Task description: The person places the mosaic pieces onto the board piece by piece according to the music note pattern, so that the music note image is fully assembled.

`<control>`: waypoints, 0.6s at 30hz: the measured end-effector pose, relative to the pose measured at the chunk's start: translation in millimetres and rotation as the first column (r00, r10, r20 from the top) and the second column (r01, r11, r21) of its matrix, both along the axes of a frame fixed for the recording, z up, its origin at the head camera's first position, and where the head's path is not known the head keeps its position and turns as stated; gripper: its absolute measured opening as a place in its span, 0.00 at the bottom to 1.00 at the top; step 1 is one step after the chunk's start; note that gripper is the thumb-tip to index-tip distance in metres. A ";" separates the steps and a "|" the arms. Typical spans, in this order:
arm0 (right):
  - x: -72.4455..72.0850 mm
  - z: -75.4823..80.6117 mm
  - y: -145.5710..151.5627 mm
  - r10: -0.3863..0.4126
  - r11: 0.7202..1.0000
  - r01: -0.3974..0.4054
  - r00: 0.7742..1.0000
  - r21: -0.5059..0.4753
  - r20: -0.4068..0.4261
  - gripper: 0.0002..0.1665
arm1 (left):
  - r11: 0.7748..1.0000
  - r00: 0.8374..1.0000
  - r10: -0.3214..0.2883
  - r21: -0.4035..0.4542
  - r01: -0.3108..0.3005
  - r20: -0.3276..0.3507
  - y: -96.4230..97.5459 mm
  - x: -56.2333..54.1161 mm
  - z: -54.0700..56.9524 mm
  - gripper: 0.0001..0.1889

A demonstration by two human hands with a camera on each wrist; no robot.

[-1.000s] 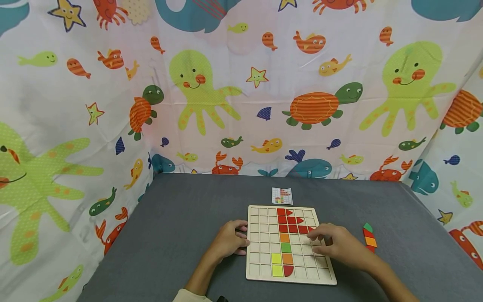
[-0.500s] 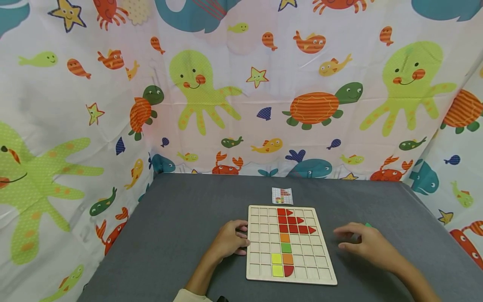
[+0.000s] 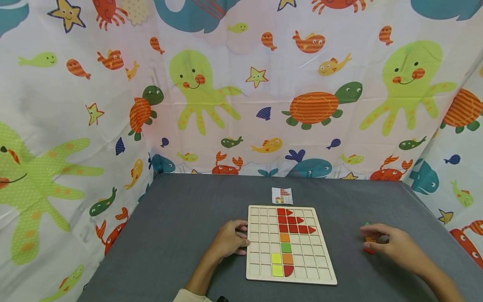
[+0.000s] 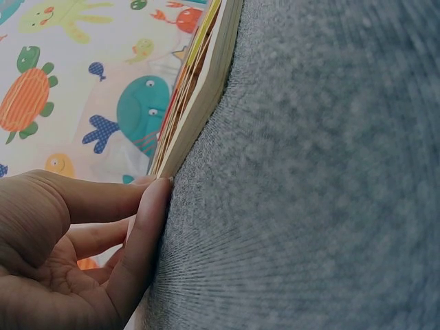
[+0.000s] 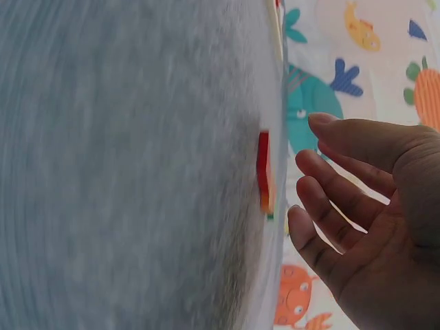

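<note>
A square wooden grid board (image 3: 260,235) lies on the grey table, with red, orange, green and yellow flat pieces set in some of its cells. My left hand (image 3: 228,240) holds the board's left edge. In the left wrist view the thumb and a finger of that left hand (image 4: 89,240) meet at the board's rim (image 4: 199,110). My right hand (image 3: 396,244) hovers at loose pieces right of the board, its fingers spread and apart. An orange piece (image 3: 370,239) and a red piece (image 3: 368,251) show beside its fingers. In the right wrist view, red piece (image 5: 263,161) stands clear of the fingertips.
A small printed card (image 3: 281,196) with a coloured grid pattern lies just behind the board. Grey cloth covers the table (image 3: 188,209). A curtain (image 3: 241,105) printed with sea animals hangs behind and at both sides.
My right hand has moved from the board's right side rightward to the loose pieces. A red pointed piece now shows at the end of the third row. The left hand stays put.
</note>
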State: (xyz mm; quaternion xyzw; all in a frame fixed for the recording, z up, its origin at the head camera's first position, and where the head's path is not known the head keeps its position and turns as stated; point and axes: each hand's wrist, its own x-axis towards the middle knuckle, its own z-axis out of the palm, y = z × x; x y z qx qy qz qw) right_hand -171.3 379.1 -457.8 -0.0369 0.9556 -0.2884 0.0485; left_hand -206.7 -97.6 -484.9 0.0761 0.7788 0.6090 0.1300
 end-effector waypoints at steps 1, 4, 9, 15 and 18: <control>-0.7 -0.2 4.1 -0.004 1.000 0.004 1.000 -0.005 0.010 0.28 | 1.000 1.000 -0.001 -0.001 0.001 0.000 -0.1 0.0 -0.1 0.32; -3.1 -1.2 14.8 -0.020 1.000 0.020 0.999 0.001 0.038 0.30 | 1.000 1.000 -0.003 -0.005 0.003 -0.001 -0.2 0.4 -0.2 0.32; -5.7 -4.8 26.6 -0.018 1.000 0.017 0.999 0.024 0.051 0.32 | 1.000 1.000 -0.003 -0.006 0.003 0.001 0.0 0.6 -0.4 0.33; -8.6 -8.5 32.5 -0.018 0.999 0.016 0.997 0.029 0.071 0.30 | 1.000 1.000 -0.002 -0.006 0.002 -0.003 0.2 0.3 -0.3 0.33; -9.6 -8.8 33.6 -0.018 0.999 0.015 0.996 0.035 0.085 0.29 | 1.000 1.000 -0.002 -0.004 0.002 -0.003 0.0 0.2 0.0 0.33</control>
